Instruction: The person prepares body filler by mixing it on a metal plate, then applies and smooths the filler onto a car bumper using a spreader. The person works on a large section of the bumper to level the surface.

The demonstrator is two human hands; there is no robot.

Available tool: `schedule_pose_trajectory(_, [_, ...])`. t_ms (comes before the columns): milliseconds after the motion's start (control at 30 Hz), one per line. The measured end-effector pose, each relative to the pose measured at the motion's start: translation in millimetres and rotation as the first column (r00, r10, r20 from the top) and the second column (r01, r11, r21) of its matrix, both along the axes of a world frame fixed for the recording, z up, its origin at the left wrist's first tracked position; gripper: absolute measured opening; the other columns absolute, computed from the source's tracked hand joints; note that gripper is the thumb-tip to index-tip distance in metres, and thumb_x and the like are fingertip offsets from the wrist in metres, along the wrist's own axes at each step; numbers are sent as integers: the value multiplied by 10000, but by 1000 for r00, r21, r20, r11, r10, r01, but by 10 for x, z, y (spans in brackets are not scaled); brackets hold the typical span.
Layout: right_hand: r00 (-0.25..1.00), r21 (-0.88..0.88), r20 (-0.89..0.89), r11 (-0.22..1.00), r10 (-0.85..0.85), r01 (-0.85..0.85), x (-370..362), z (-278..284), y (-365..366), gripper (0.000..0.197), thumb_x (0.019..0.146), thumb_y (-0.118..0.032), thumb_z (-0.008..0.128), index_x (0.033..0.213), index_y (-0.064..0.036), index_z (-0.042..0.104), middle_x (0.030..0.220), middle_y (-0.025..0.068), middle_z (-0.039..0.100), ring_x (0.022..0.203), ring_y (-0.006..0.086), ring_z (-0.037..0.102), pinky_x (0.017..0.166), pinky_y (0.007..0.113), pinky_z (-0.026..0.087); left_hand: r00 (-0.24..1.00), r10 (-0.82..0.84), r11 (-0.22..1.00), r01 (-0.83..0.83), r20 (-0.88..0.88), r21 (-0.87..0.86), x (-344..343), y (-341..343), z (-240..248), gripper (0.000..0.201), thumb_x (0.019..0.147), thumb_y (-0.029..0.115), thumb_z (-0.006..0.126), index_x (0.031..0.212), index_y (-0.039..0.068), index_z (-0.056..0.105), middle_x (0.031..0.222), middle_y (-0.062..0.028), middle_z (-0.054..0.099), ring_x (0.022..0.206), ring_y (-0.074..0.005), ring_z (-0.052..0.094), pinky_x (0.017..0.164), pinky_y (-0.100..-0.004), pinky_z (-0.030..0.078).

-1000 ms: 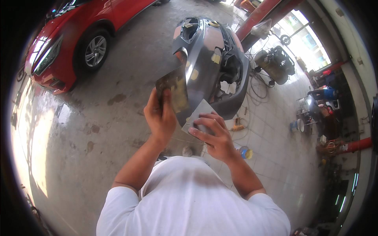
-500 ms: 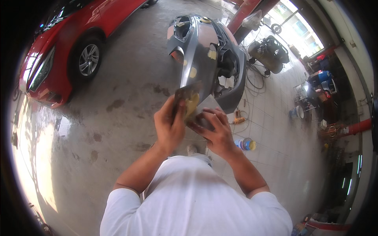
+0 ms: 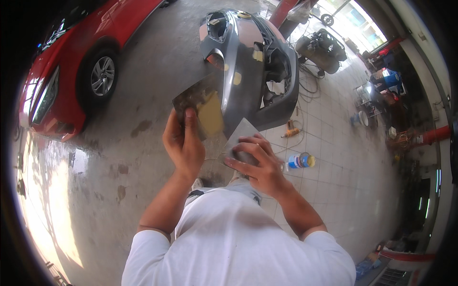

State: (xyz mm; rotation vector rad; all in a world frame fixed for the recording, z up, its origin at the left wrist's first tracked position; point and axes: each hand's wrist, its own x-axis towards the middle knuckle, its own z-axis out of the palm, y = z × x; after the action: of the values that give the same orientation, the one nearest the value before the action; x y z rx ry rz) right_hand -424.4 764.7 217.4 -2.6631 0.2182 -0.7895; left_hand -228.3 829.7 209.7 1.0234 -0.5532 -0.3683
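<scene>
My left hand (image 3: pixel 183 143) is closed on a dark, flat mixing board (image 3: pixel 193 93), thumb on top. Yellow body filler (image 3: pixel 210 114) is smeared over the board's right part. To the right, my right hand (image 3: pixel 260 162) grips a thin grey filler spreader (image 3: pixel 243 129), its fingers spread across the plate. Spreader and board are apart. Just beyond them stands a dark grey car bumper (image 3: pixel 249 71) with pinkish areas and several yellow filler patches; the board hides a little of its near left side.
A red car (image 3: pixel 71 62) stands at the left. On the tiled floor to the right are an open blue can (image 3: pixel 299 161) and an orange power tool (image 3: pixel 291 129). Farther back, an air compressor (image 3: pixel 320 52) stands beside loose hoses. Cluttered shelving (image 3: pixel 391 102) lines the right.
My hands have moved apart, the board going left and turning its filler side into view. The spreader has come off the board. The bumper now appears slightly higher in view.
</scene>
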Motion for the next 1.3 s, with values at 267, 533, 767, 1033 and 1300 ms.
schedule_pose_trajectory(267, [962, -190, -156, 963, -223, 192, -96, -267, -464, 789, 652, 159, 735, 1324, -251, 687, 1336, 83, 543, 1293, 334, 543, 1104, 526, 452, 627, -293, 911, 413, -721, -11, -62, 299, 11, 263, 1083, 186, 580, 1233, -19, 647, 1113, -100, 723, 936, -177, 694, 846, -311, 565])
schedule_pose_trajectory(533, [979, -17, -108, 985, -174, 173, 95, 151, -134, 643, 650, 137, 694, 1202, -178, 789, 1196, 54, 654, 1198, 302, 588, 1042, 459, 456, 945, -195, 961, 131, 263, 244, -345, 284, -304, 258, 1048, 35, 588, 1288, -4, 672, 905, -138, 734, 796, -76, 607, 731, -244, 509])
schedule_pose_trajectory(767, [962, 34, -248, 991, -118, 130, -18, -20, 78, 685, 651, 29, 819, 1266, -267, 761, 1255, 21, 613, 1290, 276, 548, 1138, 554, 391, 986, -59, 991, 39, 157, 132, -94, 185, -180, 200, 1071, 65, 591, 1221, -42, 666, 884, -20, 690, 797, -52, 537, 717, -210, 462])
schedule_pose_trajectory(1033, [985, 245, 161, 969, -58, 17, 327, -145, 60, 996, 612, 221, 719, 1455, -293, 578, 1403, 107, 490, 1337, 342, 513, 1098, 568, 463, 559, -336, 897, 436, -758, -75, 73, 172, -185, 244, 1096, 173, 549, 1251, -3, 618, 1163, -95, 706, 1022, -191, 697, 897, -327, 574])
schedule_pose_trajectory(1300, [967, -177, -117, 963, -227, 205, 222, -7, 31, 642, 728, 105, 710, 1252, -263, 757, 1287, 52, 616, 1273, 305, 572, 1087, 534, 463, 982, -159, 972, 175, -105, 157, -16, 288, -343, 225, 1098, 162, 577, 1160, -30, 676, 1024, -42, 715, 942, -93, 611, 846, -242, 496])
